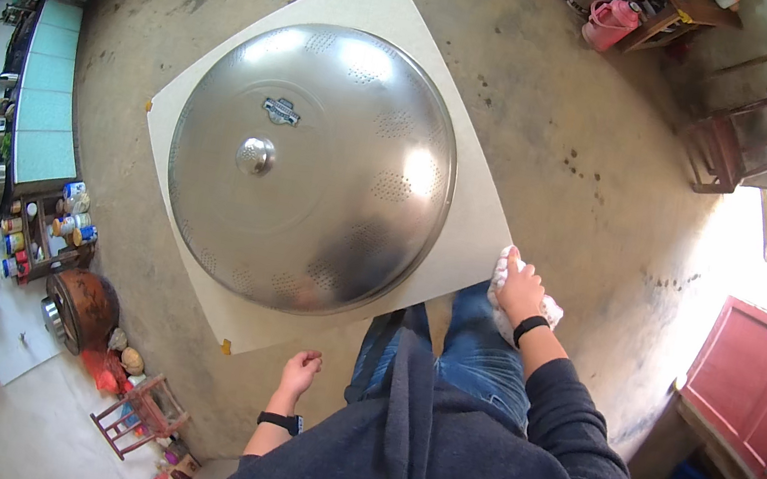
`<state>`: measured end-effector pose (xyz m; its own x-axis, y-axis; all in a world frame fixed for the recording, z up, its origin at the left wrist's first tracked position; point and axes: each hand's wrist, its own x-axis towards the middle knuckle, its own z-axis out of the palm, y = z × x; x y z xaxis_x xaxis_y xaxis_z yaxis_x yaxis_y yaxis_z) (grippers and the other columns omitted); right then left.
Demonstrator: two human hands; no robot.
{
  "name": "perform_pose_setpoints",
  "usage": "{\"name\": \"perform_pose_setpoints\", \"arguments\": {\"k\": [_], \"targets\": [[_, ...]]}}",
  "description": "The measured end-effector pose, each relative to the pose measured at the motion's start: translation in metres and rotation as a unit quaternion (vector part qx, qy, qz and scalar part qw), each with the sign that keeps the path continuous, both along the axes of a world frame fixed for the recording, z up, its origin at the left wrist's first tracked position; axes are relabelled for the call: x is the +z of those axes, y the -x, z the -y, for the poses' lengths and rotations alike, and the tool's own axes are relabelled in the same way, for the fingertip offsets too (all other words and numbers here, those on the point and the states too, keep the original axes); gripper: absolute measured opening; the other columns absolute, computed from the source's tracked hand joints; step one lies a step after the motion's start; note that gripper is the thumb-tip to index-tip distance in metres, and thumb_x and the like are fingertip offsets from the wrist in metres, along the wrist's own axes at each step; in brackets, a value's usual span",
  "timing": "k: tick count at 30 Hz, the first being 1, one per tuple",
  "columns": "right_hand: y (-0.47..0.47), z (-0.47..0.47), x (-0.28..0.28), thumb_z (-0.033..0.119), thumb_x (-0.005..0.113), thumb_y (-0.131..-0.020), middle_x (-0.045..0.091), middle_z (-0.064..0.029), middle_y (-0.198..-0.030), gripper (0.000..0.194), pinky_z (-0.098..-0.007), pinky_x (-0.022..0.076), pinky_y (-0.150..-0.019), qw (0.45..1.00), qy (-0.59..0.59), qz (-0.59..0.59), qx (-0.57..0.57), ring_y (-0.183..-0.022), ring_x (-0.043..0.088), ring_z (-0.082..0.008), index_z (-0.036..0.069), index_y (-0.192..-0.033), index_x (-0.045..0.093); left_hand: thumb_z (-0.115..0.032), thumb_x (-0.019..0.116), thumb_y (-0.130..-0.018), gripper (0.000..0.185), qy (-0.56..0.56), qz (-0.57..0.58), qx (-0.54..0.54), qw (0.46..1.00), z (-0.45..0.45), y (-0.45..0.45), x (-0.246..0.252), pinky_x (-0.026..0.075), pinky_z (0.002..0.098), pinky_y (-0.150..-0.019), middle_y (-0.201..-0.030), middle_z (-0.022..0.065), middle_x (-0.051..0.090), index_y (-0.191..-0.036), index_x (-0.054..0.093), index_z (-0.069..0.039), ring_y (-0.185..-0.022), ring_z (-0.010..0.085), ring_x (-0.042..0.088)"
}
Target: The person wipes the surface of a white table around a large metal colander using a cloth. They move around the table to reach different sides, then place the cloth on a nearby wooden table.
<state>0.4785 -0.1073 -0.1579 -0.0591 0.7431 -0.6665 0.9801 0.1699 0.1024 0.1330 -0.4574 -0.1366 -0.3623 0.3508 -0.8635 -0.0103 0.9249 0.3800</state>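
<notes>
A large domed stainless-steel lid (327, 215) rests on a white square tabletop (462, 245). It has a round knob (256, 155), a badge with writing, and clusters of small holes near its rim. My right hand (521, 289) grips a white patterned cloth (548, 311) at the tabletop's near right corner. That corner is hidden under the cloth and hand. Below the near edge of the tabletop, my left hand (300, 372) hangs apart from it. Its fingers are curled in, and nothing shows in them.
Yellow pieces (226, 347) cap the tabletop's other corners. A counter with green tiles (51, 100), a small shelf of cans (42, 236) and a wooden stool (145, 413) stand left. At upper right are a pink thermos (609, 25) and a wooden chair (734, 146).
</notes>
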Motion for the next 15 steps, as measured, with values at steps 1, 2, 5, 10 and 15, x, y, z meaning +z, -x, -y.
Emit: {"name": "perform_pose_setpoints", "arguments": {"k": [1,2,5,10,15], "targets": [[-0.005,0.0,-0.002,0.027,0.064,-0.082,0.053,-0.0162,-0.115,0.077,-0.0457,0.0509,-0.078,1.0,-0.012,-0.012,0.019,-0.098,0.059,-0.0347,0.026,-0.15,0.028,-0.016,0.06,-0.089,0.029,0.001,-0.003,0.008,1.0,-0.004,-0.006,0.001,0.052,0.0282,-0.076,-0.089,0.008,0.069,-0.112,0.065,0.001,-0.083,0.0151,0.066],[-0.01,-0.001,-0.005,0.025,0.062,-0.082,0.053,-0.0157,-0.113,0.074,-0.0454,0.0506,-0.076,0.998,-0.027,-0.02,0.044,-0.095,0.059,-0.034,0.025,-0.149,0.03,-0.015,0.06,-0.089,0.029,0.012,-0.001,0.026,1.0,-0.008,-0.013,0.0,0.052,0.0283,-0.076,-0.09,0.0079,0.069,-0.112,0.065,0.001,-0.083,0.0151,0.066],[-0.027,-0.009,-0.011,0.024,0.069,-0.074,0.056,-0.016,-0.105,0.081,-0.0447,0.0518,-0.069,0.986,-0.078,-0.041,0.141,-0.089,0.06,-0.0338,0.023,-0.147,0.033,-0.015,0.06,-0.089,0.028,0.025,-0.017,0.051,0.998,-0.014,-0.043,-0.002,0.052,0.0291,-0.074,-0.091,0.0078,0.069,-0.111,0.065,0.001,-0.081,0.0146,0.065],[-0.066,-0.067,-0.014,0.02,0.068,-0.074,0.055,-0.0108,-0.096,0.075,-0.0406,0.0498,-0.066,0.93,-0.052,-0.206,0.301,-0.083,0.058,-0.0293,0.032,-0.143,0.04,-0.015,0.061,-0.089,0.027,0.04,-0.059,0.129,0.989,-0.039,-0.137,-0.016,0.052,0.0286,-0.073,-0.092,0.0079,0.069,-0.111,0.065,0.0,-0.081,0.014,0.065],[-0.071,-0.133,-0.02,0.018,0.061,-0.081,0.055,-0.0062,-0.094,0.062,-0.0371,0.0453,-0.068,0.859,-0.048,-0.289,0.419,-0.083,0.055,-0.0254,0.041,-0.136,0.047,-0.015,0.062,-0.089,0.028,0.02,-0.018,0.164,0.986,-0.088,-0.246,-0.012,0.052,0.0274,-0.073,-0.092,0.007,0.068,-0.112,0.064,0.0,-0.082,0.0132,0.064]]}}
